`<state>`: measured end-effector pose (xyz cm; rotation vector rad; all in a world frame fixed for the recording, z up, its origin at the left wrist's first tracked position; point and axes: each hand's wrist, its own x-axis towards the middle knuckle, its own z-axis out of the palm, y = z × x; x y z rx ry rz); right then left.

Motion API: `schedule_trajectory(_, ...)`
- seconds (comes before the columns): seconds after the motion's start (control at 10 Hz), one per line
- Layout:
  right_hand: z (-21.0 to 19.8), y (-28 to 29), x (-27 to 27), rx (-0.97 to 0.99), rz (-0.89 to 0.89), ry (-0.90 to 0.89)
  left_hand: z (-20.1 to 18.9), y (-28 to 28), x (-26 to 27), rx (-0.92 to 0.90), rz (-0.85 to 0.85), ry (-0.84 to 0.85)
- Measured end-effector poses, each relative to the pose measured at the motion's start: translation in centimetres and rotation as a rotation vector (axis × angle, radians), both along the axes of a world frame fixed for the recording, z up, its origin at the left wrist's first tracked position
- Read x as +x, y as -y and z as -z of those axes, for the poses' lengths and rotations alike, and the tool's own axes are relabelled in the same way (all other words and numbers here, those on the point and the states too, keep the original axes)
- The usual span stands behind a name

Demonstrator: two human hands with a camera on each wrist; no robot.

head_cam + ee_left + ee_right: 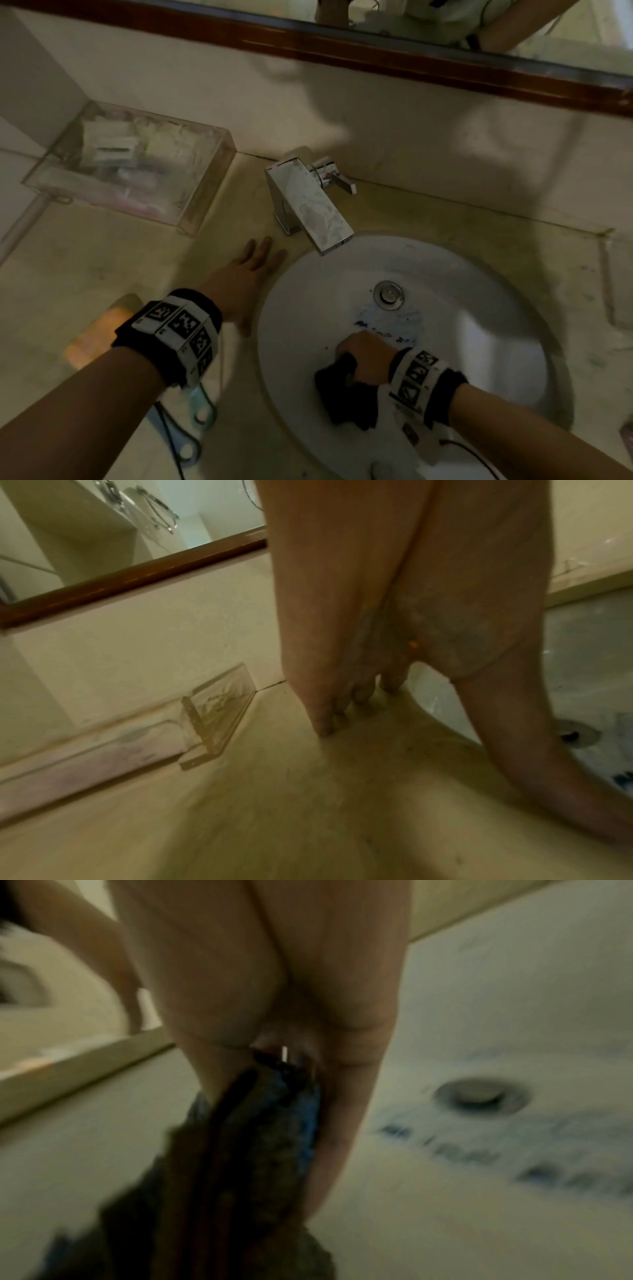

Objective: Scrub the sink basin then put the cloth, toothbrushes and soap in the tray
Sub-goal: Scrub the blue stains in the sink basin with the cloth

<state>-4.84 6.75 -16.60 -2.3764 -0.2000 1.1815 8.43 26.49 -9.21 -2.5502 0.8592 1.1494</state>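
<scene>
My right hand (363, 356) grips a dark cloth (346, 394) low inside the white sink basin (479, 342), just below blue smears (383, 330) near the drain (388, 294). In the right wrist view the bunched cloth (253, 1150) hangs from the curled fingers (346, 1123), beside the smears (479, 1158). My left hand (253, 267) lies flat on the beige counter left of the basin, fingers straight; the left wrist view has the fingertips (325, 723) pressed on the counter. An orange soap bar (89, 339) sits by my left wrist. A clear tray (191, 205) stands at the back left.
A chrome faucet (308, 202) juts over the basin's back rim. A wood-framed mirror (376, 54) runs along the wall. Toothbrush handles with looped ends (202, 411) lie on the counter under my left forearm. The tray (212, 718) holds blurred pale items.
</scene>
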Motion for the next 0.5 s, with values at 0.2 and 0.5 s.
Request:
schedule_trajectory(0.2,2.2,-2.8,0.7,-0.125,0.073,0.004,1.1,-0.3,0.3,-0.049,0.022,0.027)
schedule_trajectory(0.5,3.1,1.3,5.8,-0.419,0.395,0.119,0.8,-0.3,0.2,-0.092,-0.026,0.005)
